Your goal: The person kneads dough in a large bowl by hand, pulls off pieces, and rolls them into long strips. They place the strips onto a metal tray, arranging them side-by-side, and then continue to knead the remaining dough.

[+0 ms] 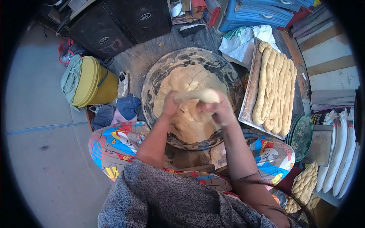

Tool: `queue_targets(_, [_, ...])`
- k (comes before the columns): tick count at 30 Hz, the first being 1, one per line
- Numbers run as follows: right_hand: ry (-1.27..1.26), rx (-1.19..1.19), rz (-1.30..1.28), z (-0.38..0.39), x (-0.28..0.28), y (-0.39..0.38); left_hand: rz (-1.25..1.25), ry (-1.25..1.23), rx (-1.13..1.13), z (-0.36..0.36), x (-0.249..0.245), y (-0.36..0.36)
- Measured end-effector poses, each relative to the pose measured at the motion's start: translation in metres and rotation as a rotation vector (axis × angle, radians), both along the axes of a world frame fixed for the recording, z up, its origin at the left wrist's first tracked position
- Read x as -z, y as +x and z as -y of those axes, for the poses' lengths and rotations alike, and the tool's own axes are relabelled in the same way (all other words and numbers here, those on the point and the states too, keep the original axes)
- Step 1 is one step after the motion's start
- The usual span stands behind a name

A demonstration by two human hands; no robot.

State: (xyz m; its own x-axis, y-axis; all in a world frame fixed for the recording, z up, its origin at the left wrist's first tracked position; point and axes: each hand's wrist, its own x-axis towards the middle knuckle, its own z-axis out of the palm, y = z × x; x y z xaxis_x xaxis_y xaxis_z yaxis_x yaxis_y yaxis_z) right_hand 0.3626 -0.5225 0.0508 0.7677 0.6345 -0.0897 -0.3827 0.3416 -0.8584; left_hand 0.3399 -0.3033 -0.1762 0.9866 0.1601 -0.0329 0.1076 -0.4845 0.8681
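Note:
A pale, elongated piece of dough is stretched between my two hands, above a wide round basin. My left hand closes around its left end. My right hand grips the right end, its fingers curled under and somewhat smeared by motion. Below them a large mass of dough fills most of the basin, with a torn, rough patch near its middle. The basin's dark inner wall is smeared with dough and flour. Parts of my fingers are hidden by the piece or blurred.
To the right, a tray bears several long twisted dough strands. A yellow bucket with a cloth stands at left. Black cabinets and blue drawers stand behind. More shaped dough lies at lower right.

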Motion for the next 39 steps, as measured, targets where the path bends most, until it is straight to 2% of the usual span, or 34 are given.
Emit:
queue_targets(1, [0.008,0.120,-0.006,0.002,-0.010,0.002,0.047,0.033,-0.028,-0.004,-0.005,0.006])
queue_targets(2, [-0.016,0.112,0.004,0.008,-0.010,0.008,0.046,0.031,-0.026,-0.004,-0.011,0.009])
queue_targets(4, [-0.043,0.109,0.016,0.027,-0.006,0.019,-0.127,0.140,-0.083,0.004,-0.060,0.017])
queue_targets(5, [-0.536,0.085,0.245,0.035,0.005,0.022,-0.126,0.139,-0.081,0.011,-0.060,0.013])
queue_targets(6, [-1.029,0.055,0.476,0.038,0.016,0.024,-0.193,0.395,0.059,0.021,-0.059,0.002])
queue_targets(7, [-1.031,0.055,0.477,0.038,0.028,0.025,-0.262,0.651,0.199,0.032,-0.059,-0.013])
queue_targets(9, [-1.540,-0.164,0.373,0.039,0.061,0.022,-0.329,0.884,0.532,0.056,-0.066,-0.048])
queue_targets(11, [-1.589,-0.131,0.362,0.051,0.139,0.009,-0.171,0.867,0.648,0.073,-0.029,-0.084])
queue_targets(12, [-1.635,-0.098,0.354,0.058,0.163,0.000,-0.173,0.862,0.651,0.079,-0.020,-0.091])
queue_targets(14, [-1.692,-0.238,0.130,0.065,0.172,-0.022,0.086,0.835,0.690,0.089,-0.011,-0.102])
queue_targets(15, [-1.691,-0.242,0.123,0.070,0.181,-0.033,0.081,0.833,0.694,0.093,-0.016,-0.100])
queue_targets(17, [-1.718,-0.513,0.221,0.080,0.198,-0.044,-0.384,0.694,1.028,0.100,-0.041,-0.082])
queue_targets(18, [-1.718,-0.503,0.227,0.079,0.195,-0.039,-0.377,0.702,1.026,0.103,-0.052,-0.077])
queue_targets(20, [-1.435,-0.711,-0.031,0.072,0.189,-0.026,-0.397,0.564,0.803,0.109,-0.074,-0.070])
queue_targets(21, [-1.434,-0.695,-0.024,0.066,0.173,-0.019,-0.385,0.576,0.805,0.116,-0.065,-0.068])
queue_targets(23, [-1.094,-0.512,0.444,0.050,0.114,-0.003,0.232,0.186,0.300,0.129,-0.035,-0.065])
queue_targets(24, [-1.043,-0.473,0.464,0.046,0.100,0.009,0.249,0.192,0.307,0.130,-0.046,-0.055])
queue_targets(25, [-0.992,-0.433,0.483,0.043,0.084,0.020,0.050,-0.260,0.267,0.131,-0.068,-0.038])
queue_targets(26, [-0.993,-0.268,0.408,0.041,0.033,0.024,-0.160,-0.704,0.224,0.133,-0.095,-0.023])
queue_targets(27, [-0.984,-0.103,0.331,0.039,-0.014,0.026,-0.149,-0.694,0.242,0.130,-0.128,-0.012])
queue_targets(29, [-0.541,0.452,0.316,0.036,-0.030,0.033,-0.338,-0.833,0.096,0.115,-0.208,-0.002])
queue_targets(31, [-0.156,0.569,0.395,0.015,-0.055,0.021,-0.135,-0.895,0.029,0.111,-0.276,-0.002])
queue_targets(33, [-0.237,0.470,0.628,-0.017,-0.072,-0.006,0.092,-0.976,-0.162,0.118,-0.348,0.004])
queue_targets(35, [-0.223,0.408,0.718,-0.045,-0.052,-0.028,0.167,-0.890,-0.074,0.088,-0.382,0.010])
queue_targets(37, [-0.525,0.181,0.624,-0.054,-0.017,-0.037,0.333,-0.984,0.061,0.079,-0.433,-0.002])
queue_targets(39, [-0.717,0.129,0.896,-0.048,0.042,-0.037,0.494,-1.120,0.150,0.070,-0.472,-0.018])
